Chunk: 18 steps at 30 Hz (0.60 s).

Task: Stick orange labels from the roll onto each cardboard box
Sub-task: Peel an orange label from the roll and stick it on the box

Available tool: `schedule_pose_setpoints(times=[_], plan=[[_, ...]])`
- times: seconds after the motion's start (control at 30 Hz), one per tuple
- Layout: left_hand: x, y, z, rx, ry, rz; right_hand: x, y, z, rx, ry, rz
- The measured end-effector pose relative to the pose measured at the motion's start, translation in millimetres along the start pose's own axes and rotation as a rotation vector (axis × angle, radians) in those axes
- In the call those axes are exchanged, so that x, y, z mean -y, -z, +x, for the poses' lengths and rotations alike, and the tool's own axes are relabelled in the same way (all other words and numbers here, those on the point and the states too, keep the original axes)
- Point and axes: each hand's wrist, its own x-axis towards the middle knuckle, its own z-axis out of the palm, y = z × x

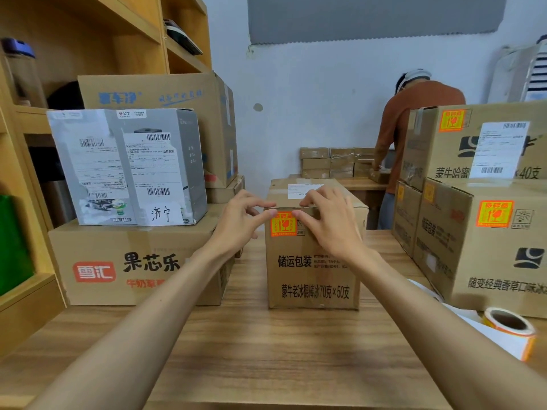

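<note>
Pressing flimsy-looking orange label [283,225] onto cardboard box [313,267], left hand [240,221], right hand [329,224] fingers outstretched, gripping nothing; best handled by edges.

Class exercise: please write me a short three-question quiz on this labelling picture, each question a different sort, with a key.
1. True or false: the roll lies on the table, right of the middle box.
2. The orange label sits on the middle box's: A front face, upper left; B lid; C front face, bottom right.
3. Fill in: the left hand and right hand touch the orange label's ___ edge.
Key: 1 true; 2 A; 3 top.
</note>
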Motion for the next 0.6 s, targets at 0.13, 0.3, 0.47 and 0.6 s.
schedule_pose_setpoints(times=[0.13, 0.3, 0.47, 0.6], plan=[[6.5, 2.1, -4.3, 0.031, -0.032, 0.027, -5.1, 2.5, -2.3, 0.049, 0.035, -0.004], [9.6, -1.0, -7.7, 0.002, -0.098, 0.074, -7.4, 2.3, -5.9, 0.047, 0.079, -0.067], [16.7, -4.1, -12.5, -0.005, -0.146, 0.142, -10.2, -0.7, -8.3, 0.048, 0.107, -0.139], [19.7, -5.7, -12.4, -0.02, -0.19, 0.189, -11.8, -3.9, -8.9, 0.04, 0.126, -0.177]])
